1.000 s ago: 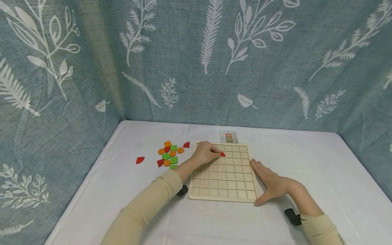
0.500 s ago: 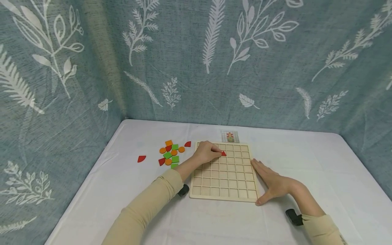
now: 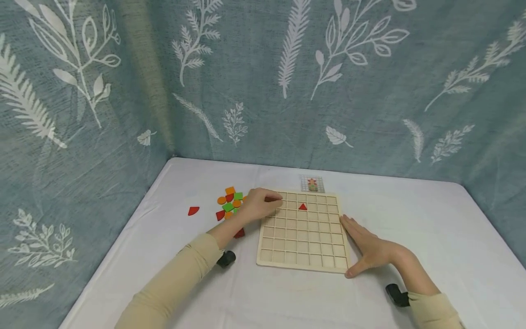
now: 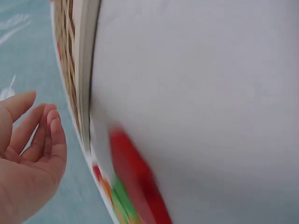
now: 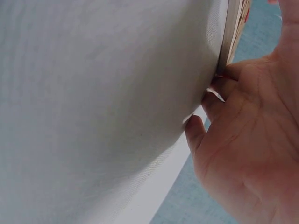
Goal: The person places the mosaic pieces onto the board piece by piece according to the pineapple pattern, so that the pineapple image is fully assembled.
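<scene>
A wooden grid board (image 3: 302, 267) lies on the white table, with one red triangle (image 3: 302, 207) in a cell near its far side. My left hand (image 3: 258, 205) hovers over the board's far left corner. In the left wrist view its fingers (image 4: 57, 140) bend loosely, thumb apart, and nothing is between them. My right hand (image 3: 370, 249) rests along the board's right edge, fingers spread and thumb near the front right corner. The right wrist view shows its fingertips (image 5: 194, 128) on the cloth next to the board's side.
Left of the board are green squares (image 3: 228, 207), orange circles (image 3: 222, 200) and red quarter-circles (image 3: 220, 215), partly hidden by the left arm. One red quarter-circle (image 3: 193, 210) lies farther left. A small card with a printed grid picture (image 3: 312, 183) lies behind the board.
My left hand has let go of the red triangle and moved left, leaving the triangle on the board. The right hand keeps its place, while the head view shifts slightly.
</scene>
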`<state>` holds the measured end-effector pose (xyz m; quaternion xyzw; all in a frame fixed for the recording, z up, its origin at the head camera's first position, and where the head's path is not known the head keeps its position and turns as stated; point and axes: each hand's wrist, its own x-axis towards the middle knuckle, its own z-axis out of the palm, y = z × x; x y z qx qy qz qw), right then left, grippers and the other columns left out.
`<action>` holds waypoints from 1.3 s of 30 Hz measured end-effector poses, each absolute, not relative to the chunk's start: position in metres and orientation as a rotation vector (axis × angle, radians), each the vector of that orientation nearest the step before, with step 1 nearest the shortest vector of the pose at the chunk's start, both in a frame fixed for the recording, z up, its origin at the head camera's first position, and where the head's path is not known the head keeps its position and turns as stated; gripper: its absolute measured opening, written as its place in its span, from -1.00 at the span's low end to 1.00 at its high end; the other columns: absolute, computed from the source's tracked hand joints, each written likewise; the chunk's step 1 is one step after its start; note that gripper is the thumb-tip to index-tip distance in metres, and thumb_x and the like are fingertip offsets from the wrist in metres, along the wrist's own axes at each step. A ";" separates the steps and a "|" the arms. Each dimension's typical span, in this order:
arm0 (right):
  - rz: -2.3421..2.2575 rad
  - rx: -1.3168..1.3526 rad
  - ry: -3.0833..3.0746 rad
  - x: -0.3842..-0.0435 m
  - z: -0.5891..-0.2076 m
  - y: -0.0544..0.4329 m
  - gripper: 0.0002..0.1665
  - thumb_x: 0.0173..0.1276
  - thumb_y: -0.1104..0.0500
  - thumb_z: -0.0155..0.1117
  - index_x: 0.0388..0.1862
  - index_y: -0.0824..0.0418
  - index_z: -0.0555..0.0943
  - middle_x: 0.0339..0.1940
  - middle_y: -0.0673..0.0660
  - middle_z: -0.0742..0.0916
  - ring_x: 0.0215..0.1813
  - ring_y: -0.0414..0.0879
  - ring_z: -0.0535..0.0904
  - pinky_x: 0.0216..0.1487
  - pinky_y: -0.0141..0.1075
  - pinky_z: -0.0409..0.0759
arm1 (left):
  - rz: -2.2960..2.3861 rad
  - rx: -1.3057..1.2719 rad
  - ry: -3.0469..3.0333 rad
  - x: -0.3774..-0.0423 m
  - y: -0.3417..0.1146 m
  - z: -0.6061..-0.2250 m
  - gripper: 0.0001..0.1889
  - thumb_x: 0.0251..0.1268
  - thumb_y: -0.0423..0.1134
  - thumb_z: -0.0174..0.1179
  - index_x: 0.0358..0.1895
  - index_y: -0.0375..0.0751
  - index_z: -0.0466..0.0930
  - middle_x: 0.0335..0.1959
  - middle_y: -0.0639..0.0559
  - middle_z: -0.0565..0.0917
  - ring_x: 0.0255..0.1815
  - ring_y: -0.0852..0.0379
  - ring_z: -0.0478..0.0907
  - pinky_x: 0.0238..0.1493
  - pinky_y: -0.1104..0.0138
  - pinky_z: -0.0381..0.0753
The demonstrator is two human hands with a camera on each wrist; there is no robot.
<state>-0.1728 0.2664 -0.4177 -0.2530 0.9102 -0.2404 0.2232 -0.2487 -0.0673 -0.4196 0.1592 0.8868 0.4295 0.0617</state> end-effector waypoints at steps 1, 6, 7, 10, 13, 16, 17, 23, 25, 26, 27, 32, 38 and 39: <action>-0.661 -0.698 2.515 -0.173 -0.418 0.266 0.68 -0.19 -0.27 0.62 0.55 0.38 -0.29 0.56 0.40 -0.14 0.53 0.38 -0.27 0.40 0.29 -0.15 | 1.308 0.445 2.690 -0.246 -0.078 -0.417 -0.72 0.36 -0.17 0.22 0.02 -0.19 0.72 -0.02 -0.04 0.70 0.05 -0.01 0.58 0.07 0.16 0.53; -0.654 -0.698 2.521 -0.173 -0.419 0.266 0.70 -0.22 -0.30 0.61 0.55 0.40 -0.29 0.56 0.41 -0.14 0.53 0.38 -0.26 0.40 0.28 -0.14 | 1.318 0.256 2.762 -0.232 -0.134 -0.415 -0.70 0.33 -0.16 0.26 0.04 -0.21 0.70 -0.07 -0.04 0.69 -0.01 0.00 0.58 0.00 0.19 0.56; -0.655 -0.698 2.522 -0.173 -0.419 0.266 0.70 -0.23 -0.31 0.61 0.54 0.41 -0.29 0.56 0.42 -0.13 0.52 0.39 -0.25 0.39 0.28 -0.14 | 1.320 0.225 2.768 -0.229 -0.146 -0.415 -0.69 0.32 -0.17 0.26 0.05 -0.23 0.68 -0.09 -0.04 0.69 -0.03 -0.01 0.58 -0.05 0.21 0.58; -0.656 -0.702 2.528 -0.172 -0.419 0.265 0.71 -0.24 -0.32 0.61 0.54 0.41 -0.29 0.55 0.43 -0.13 0.52 0.40 -0.25 0.39 0.29 -0.14 | 1.309 0.143 2.813 -0.218 -0.177 -0.417 -0.67 0.31 -0.20 0.27 0.06 -0.30 0.66 -0.12 -0.10 0.68 -0.08 -0.04 0.57 -0.14 0.24 0.60; -0.661 -0.706 2.528 -0.172 -0.419 0.265 0.71 -0.24 -0.33 0.60 0.55 0.40 -0.29 0.55 0.43 -0.13 0.52 0.40 -0.25 0.38 0.30 -0.14 | 1.280 0.092 2.880 -0.209 -0.204 -0.420 -0.65 0.28 -0.24 0.29 0.06 -0.35 0.64 -0.14 -0.16 0.67 -0.12 -0.06 0.56 -0.16 0.23 0.58; -0.672 -0.710 2.517 -0.171 -0.419 0.265 0.70 -0.22 -0.31 0.60 0.55 0.38 -0.30 0.56 0.42 -0.14 0.52 0.41 -0.26 0.38 0.31 -0.15 | 1.229 0.060 2.934 -0.203 -0.226 -0.421 -0.60 0.22 -0.25 0.32 0.07 -0.42 0.60 -0.14 -0.22 0.65 -0.13 -0.09 0.55 -0.13 0.18 0.55; -0.679 -0.710 2.512 -0.171 -0.420 0.265 0.70 -0.21 -0.31 0.60 0.55 0.38 -0.30 0.56 0.42 -0.14 0.52 0.41 -0.27 0.38 0.32 -0.15 | 1.196 0.056 2.945 -0.201 -0.231 -0.421 -0.58 0.20 -0.25 0.33 0.08 -0.44 0.58 -0.14 -0.24 0.63 -0.13 -0.10 0.53 -0.13 0.15 0.54; -0.695 -0.700 2.505 -0.171 -0.420 0.265 0.70 -0.22 -0.29 0.61 0.56 0.36 -0.31 0.56 0.42 -0.15 0.52 0.41 -0.28 0.37 0.33 -0.15 | 1.046 0.047 2.954 -0.196 -0.249 -0.419 -0.51 0.15 -0.28 0.34 0.08 -0.57 0.50 -0.14 -0.34 0.54 -0.14 -0.17 0.45 -0.16 0.09 0.50; -0.695 -0.696 2.506 -0.171 -0.420 0.265 0.70 -0.22 -0.29 0.61 0.56 0.35 -0.31 0.56 0.42 -0.14 0.52 0.41 -0.28 0.37 0.33 -0.15 | 1.042 0.049 2.958 -0.197 -0.252 -0.420 -0.54 0.16 -0.32 0.33 0.05 -0.58 0.51 -0.17 -0.33 0.55 -0.18 -0.15 0.45 -0.18 0.12 0.49; -0.698 -0.696 2.506 -0.171 -0.420 0.265 0.70 -0.22 -0.29 0.61 0.56 0.35 -0.31 0.56 0.42 -0.14 0.52 0.41 -0.27 0.36 0.34 -0.15 | 1.044 0.060 2.965 -0.198 -0.253 -0.420 -0.57 0.16 -0.33 0.33 0.03 -0.58 0.52 -0.18 -0.33 0.56 -0.19 -0.14 0.47 -0.20 0.14 0.48; -0.699 -0.697 2.507 -0.171 -0.420 0.266 0.70 -0.22 -0.29 0.61 0.56 0.35 -0.31 0.56 0.42 -0.14 0.52 0.41 -0.27 0.36 0.34 -0.14 | 1.050 0.072 2.968 -0.199 -0.254 -0.421 -0.59 0.16 -0.34 0.33 0.00 -0.57 0.54 -0.20 -0.32 0.58 -0.20 -0.13 0.48 -0.21 0.16 0.49; -0.700 -0.697 2.508 -0.171 -0.419 0.266 0.70 -0.22 -0.29 0.61 0.56 0.36 -0.31 0.55 0.43 -0.14 0.52 0.42 -0.27 0.35 0.35 -0.14 | 1.085 0.136 2.954 -0.204 -0.255 -0.422 -0.70 0.20 -0.37 0.29 -0.05 -0.50 0.62 -0.25 -0.24 0.64 -0.21 -0.09 0.53 -0.24 0.23 0.49; -0.689 -0.697 2.508 -0.170 -0.418 0.264 0.69 -0.20 -0.30 0.60 0.55 0.37 -0.30 0.56 0.42 -0.14 0.52 0.40 -0.26 0.36 0.34 -0.14 | 1.121 0.286 2.889 -0.208 -0.254 -0.421 -0.73 0.25 -0.45 0.22 0.00 -0.46 0.64 -0.09 -0.29 0.64 -0.05 -0.20 0.55 -0.05 0.06 0.54; -0.686 -0.696 2.508 -0.170 -0.417 0.264 0.69 -0.20 -0.30 0.61 0.55 0.37 -0.30 0.56 0.42 -0.14 0.52 0.40 -0.26 0.36 0.34 -0.14 | 1.131 0.315 2.881 -0.208 -0.253 -0.421 -0.73 0.25 -0.47 0.21 0.01 -0.45 0.64 -0.06 -0.31 0.64 -0.03 -0.22 0.55 -0.01 0.02 0.54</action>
